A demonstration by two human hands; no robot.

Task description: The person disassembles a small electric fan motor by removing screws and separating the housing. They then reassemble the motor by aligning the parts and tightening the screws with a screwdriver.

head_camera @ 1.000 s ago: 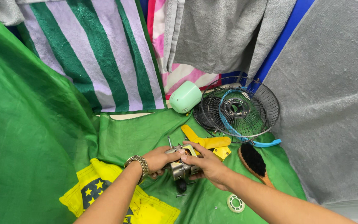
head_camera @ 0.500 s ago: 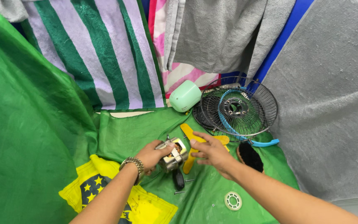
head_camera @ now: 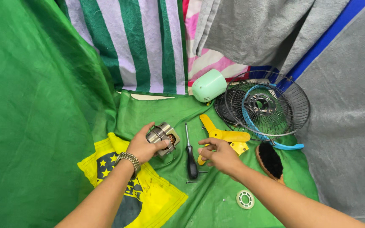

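My left hand [head_camera: 144, 145], with a metal watch on the wrist, grips a small metal fan motor [head_camera: 164, 137] and holds it just above the green cloth [head_camera: 216, 198]. My right hand [head_camera: 218, 153] hovers to the right of it with fingers loosely curled and nothing in them, over the yellow fan blade [head_camera: 224, 137]. Between the two hands a screwdriver [head_camera: 190, 154] with a black handle lies on the cloth, its shaft pointing away from me.
Wire fan guards [head_camera: 267, 105] with a blue rim lie at the back right, beside a mint-green motor cover [head_camera: 208, 85]. A black-bristled brush [head_camera: 270, 159] and a white ring part [head_camera: 245, 199] lie right of my forearm. Small screws lie near the screwdriver. Hanging cloths surround the spot.
The right hand has let go of the motor and moved right toward the yellow blade. The left hand keeps the motor and has shifted it left, uncovering the screwdriver.
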